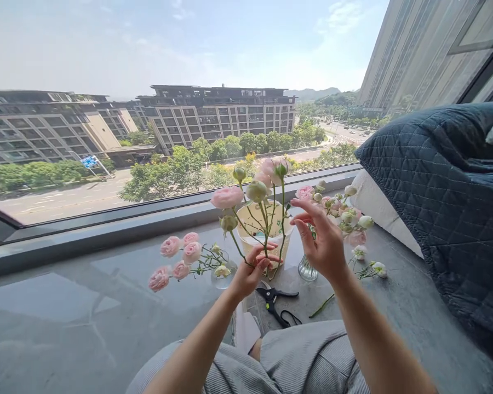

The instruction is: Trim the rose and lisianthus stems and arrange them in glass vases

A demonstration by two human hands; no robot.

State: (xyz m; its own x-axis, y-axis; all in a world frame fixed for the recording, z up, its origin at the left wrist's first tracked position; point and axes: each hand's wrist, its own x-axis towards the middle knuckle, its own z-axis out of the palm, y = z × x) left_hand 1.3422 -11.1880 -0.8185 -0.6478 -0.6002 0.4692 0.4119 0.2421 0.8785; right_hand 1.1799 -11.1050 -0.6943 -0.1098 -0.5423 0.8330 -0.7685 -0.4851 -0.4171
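Note:
My left hand (252,269) is closed round several green stems of a bunch of pink and pale roses (252,189) held upright in front of a cream paper cup (250,219). My right hand (322,238) is raised beside the bunch with its fingers spread and holds nothing; its fingertips are near one stem. Behind my right hand a small clear glass vase (307,270) holds more pink roses and buds (347,219). To the left a second small glass vase (223,273) holds pink roses (176,257) that lean out sideways.
Black pruning scissors (276,303) lie on the grey stone sill (86,323) near my knees. A loose cut stem (322,305) and a white bud (378,268) lie to the right. A dark blue quilted blanket (447,202) covers the right side. The window frame (107,224) runs behind.

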